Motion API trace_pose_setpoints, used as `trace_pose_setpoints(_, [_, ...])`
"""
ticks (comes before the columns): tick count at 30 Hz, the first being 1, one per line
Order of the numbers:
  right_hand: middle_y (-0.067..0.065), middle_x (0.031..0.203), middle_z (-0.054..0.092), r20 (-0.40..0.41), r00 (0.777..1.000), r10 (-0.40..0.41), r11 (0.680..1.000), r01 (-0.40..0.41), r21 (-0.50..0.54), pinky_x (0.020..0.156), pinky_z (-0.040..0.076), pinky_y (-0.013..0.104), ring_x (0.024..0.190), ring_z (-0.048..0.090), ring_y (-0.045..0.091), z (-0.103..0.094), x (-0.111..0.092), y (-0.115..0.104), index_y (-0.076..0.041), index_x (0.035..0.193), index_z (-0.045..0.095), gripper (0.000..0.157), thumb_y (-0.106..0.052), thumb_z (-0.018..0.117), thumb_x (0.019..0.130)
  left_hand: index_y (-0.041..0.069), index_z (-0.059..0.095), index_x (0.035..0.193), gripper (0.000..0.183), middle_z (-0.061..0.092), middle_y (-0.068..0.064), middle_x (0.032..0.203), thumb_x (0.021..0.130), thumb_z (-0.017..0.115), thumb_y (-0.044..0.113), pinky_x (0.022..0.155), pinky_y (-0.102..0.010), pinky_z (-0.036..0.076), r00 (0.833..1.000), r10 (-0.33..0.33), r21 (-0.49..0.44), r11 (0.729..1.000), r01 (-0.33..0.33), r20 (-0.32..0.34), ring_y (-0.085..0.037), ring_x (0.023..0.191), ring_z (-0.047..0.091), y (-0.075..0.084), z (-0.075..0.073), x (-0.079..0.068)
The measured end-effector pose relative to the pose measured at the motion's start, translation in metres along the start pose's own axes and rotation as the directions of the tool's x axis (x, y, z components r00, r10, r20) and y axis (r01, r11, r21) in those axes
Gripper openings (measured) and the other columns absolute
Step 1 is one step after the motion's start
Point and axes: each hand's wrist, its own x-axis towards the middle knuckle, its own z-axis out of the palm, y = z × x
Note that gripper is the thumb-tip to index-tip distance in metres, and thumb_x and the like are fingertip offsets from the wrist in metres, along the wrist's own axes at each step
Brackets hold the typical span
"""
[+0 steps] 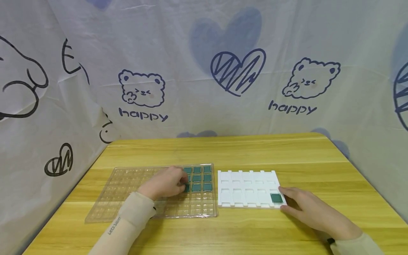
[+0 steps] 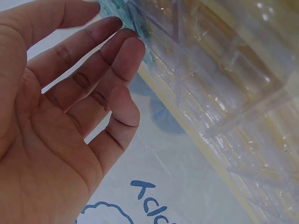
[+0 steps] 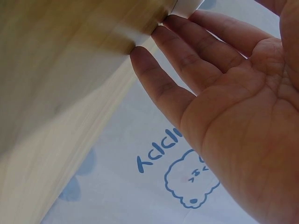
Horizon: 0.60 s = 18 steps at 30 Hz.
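Observation:
My left hand (image 1: 169, 182) reaches over a clear plastic tray (image 1: 200, 211) of small pockets, its fingertips right at a green chip (image 1: 187, 188) in the left column of chips. In the left wrist view the thumb and index fingertips stand a little apart beside the green chips (image 2: 114, 8), the other fingers loosely bent. My right hand (image 1: 307, 209) touches the right edge of a white slotted tray (image 1: 224, 194), fingers extended and thumb near its front corner. One green chip (image 1: 276, 198) lies in that tray's front right slot.
Several more green chips (image 1: 207, 177) fill pockets at the clear tray's back right. The two trays lie side by side on a wood-grain table (image 1: 242, 230). Behind it hangs a white cloth (image 1: 191, 71) with bear and heart drawings.

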Motion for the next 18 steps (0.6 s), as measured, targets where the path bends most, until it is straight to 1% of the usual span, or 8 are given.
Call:
trace_pose_setpoints(2, [0.019,0.138,0.061,-0.003,1.0,-0.005,1.0,0.005,0.0,0.102,0.048,0.054,0.128,0.057,0.038,-0.0001,-0.0002,0.0002,0.003,0.14,0.054,0.058,-0.032,0.067,0.096,0.011,0.076,0.093,0.009,0.071,0.002,0.089,0.086,0.07,0.008,0.073,-0.032,0.054,1.0,-0.007,-0.017,1.0,0.007,0.0,-0.012,0.078,0.061,-0.0001,-0.0008,0.0003])
trace_pose_setpoints(3, [0.019,0.138,0.061,-0.006,1.0,-0.009,1.0,0.009,0.0,0.102,0.048,0.054,0.128,0.057,0.038,-0.0001,-0.0005,0.0003,0.003,0.14,0.054,0.058,-0.032,0.067,0.096,0.011,0.077,0.096,0.012,0.073,0.001,0.093,0.087,0.069,0.008,0.076,-0.032,0.056,1.0,-0.017,-0.026,1.0,0.017,0.0,-0.012,0.082,0.064,-0.0001,-0.0014,0.0005])
trace_pose_setpoints(6, [0.019,0.138,0.061,-0.007,1.0,-0.012,1.0,0.012,-0.003,0.102,0.048,0.054,0.128,0.057,0.038,-0.0001,-0.0007,0.0005,0.003,0.14,0.054,0.058,-0.033,0.067,0.096,0.009,0.077,0.103,0.018,0.074,-0.003,0.102,0.087,0.07,0.007,0.083,-0.034,0.057,1.0,-0.029,-0.048,0.998,0.029,-0.002,-0.013,0.088,0.066,-0.0002,-0.0042,0.0008])
trace_pose_setpoints(9, [0.019,0.138,0.061,-0.002,1.0,-0.006,1.0,0.006,-0.002,0.102,0.048,0.054,0.128,0.057,0.038,-0.0001,-0.0007,0.0004,0.003,0.14,0.055,0.058,-0.033,0.067,0.096,0.008,0.076,0.103,0.017,0.073,-0.003,0.1,0.088,0.071,0.007,0.08,-0.033,0.057,1.0,-0.021,-0.05,0.999,0.021,-0.015,-0.011,0.083,0.064,-0.0004,-0.0069,0.0024])
trace_pose_setpoints(14, [0.019,0.138,0.061,0.001,1.0,-0.005,1.0,0.005,0.006,0.102,0.048,0.054,0.129,0.057,0.038,-0.0002,-0.0011,0.0001,0.003,0.14,0.054,0.059,-0.034,0.066,0.096,0.011,0.076,0.1,0.012,0.071,0.004,0.09,0.09,0.069,0.01,0.072,-0.029,0.054,0.999,-0.004,-0.026,1.0,0.003,-0.04,-0.007,0.075,0.059,-0.0002,-0.0081,0.006])
trace_pose_setpoints(18, [0.018,0.138,0.061,-0.012,1.0,-0.008,1.0,0.008,0.007,0.102,0.048,0.054,0.129,0.057,0.037,-0.0002,-0.0025,-0.0003,0.003,0.141,0.054,0.058,-0.034,0.066,0.096,0.013,0.076,0.103,0.014,0.072,0.004,0.094,0.091,0.069,0.012,0.074,-0.028,0.054,0.999,0.002,-0.024,1.0,-0.004,-0.052,-0.006,0.077,0.06,0.0028,-0.0094,0.0076])
